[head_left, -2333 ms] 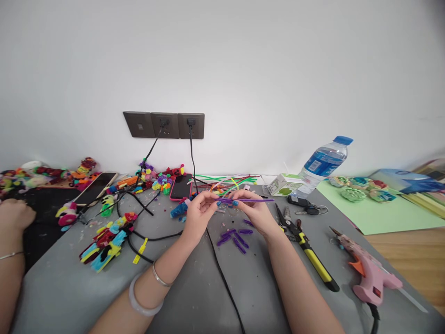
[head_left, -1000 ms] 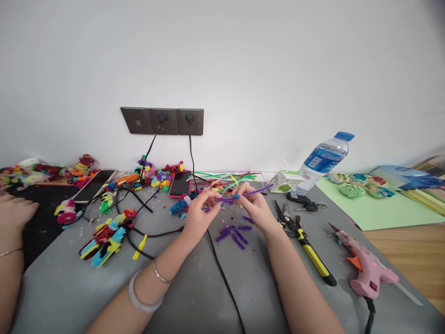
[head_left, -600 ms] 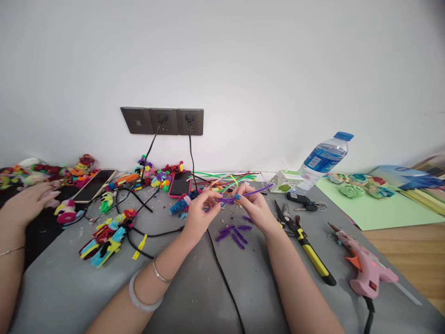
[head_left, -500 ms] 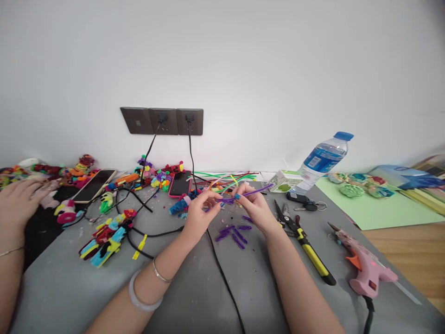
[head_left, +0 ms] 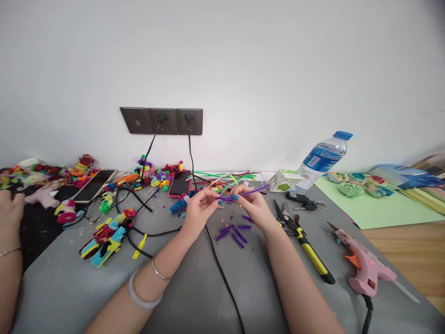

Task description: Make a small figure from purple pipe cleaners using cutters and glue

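Observation:
My left hand [head_left: 198,211] and my right hand [head_left: 253,207] meet above the grey table [head_left: 194,297], both pinching a purple pipe cleaner [head_left: 251,192] that sticks out up and to the right. Their fingertips touch at its left end. Several short purple pipe cleaner pieces [head_left: 233,232] lie on the table just below my hands. A black cable [head_left: 222,278] runs under my left wrist toward the front edge.
Yellow-handled pliers [head_left: 306,246], keys [head_left: 306,202] and a pink glue gun [head_left: 363,264] lie right of my hands. A water bottle [head_left: 321,160], a small carton [head_left: 284,181], two phones [head_left: 180,185] and colourful craft figures [head_left: 106,236] stand around. Another person's hand [head_left: 10,208] rests far left.
The pipe cleaner's free end rose from level to tilted up-right, and my fingers shifted along it. The other person's hand at far left reached toward the toys, then drew back.

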A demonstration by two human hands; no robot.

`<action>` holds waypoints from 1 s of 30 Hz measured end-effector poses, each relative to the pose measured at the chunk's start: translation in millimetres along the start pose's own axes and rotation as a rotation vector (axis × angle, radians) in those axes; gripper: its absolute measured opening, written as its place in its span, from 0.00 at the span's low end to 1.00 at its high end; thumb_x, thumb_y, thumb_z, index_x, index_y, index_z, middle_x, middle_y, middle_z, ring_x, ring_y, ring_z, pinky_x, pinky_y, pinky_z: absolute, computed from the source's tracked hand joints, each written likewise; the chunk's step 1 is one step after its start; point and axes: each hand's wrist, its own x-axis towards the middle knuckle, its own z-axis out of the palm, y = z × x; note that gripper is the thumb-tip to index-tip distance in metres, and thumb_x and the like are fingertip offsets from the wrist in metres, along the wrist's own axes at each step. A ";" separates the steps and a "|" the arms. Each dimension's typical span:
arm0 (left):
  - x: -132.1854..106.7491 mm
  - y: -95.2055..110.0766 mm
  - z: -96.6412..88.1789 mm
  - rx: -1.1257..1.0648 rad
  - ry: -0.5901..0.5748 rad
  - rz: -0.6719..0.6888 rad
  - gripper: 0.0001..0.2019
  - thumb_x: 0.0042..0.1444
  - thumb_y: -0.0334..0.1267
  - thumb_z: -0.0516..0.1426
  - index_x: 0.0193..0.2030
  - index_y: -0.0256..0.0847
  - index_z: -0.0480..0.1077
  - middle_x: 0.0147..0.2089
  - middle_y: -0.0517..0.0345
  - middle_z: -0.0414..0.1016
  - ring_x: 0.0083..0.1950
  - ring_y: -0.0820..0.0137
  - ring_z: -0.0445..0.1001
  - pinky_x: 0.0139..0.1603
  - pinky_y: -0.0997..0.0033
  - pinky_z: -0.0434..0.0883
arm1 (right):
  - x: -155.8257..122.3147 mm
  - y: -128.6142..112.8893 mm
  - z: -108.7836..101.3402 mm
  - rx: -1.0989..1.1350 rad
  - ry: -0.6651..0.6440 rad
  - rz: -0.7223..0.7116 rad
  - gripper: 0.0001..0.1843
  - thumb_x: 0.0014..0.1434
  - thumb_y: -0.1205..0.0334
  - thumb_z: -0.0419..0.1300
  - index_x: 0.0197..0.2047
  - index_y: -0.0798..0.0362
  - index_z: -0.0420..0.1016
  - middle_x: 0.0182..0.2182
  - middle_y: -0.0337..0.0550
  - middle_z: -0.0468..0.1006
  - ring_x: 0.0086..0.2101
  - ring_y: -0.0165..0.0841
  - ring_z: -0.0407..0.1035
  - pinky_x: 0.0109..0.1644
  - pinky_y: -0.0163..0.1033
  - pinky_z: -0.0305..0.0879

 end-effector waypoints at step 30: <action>-1.1 11.8 6.2 -0.299 -0.034 -0.204 0.18 0.43 0.45 0.71 0.32 0.38 0.70 0.31 0.61 0.71 0.31 0.76 0.70 0.36 0.74 0.73 | -5.5 2.3 -4.9 0.092 -0.195 0.034 0.13 0.58 0.48 0.65 0.34 0.50 0.73 0.32 0.40 0.69 0.32 0.33 0.62 0.37 0.37 0.58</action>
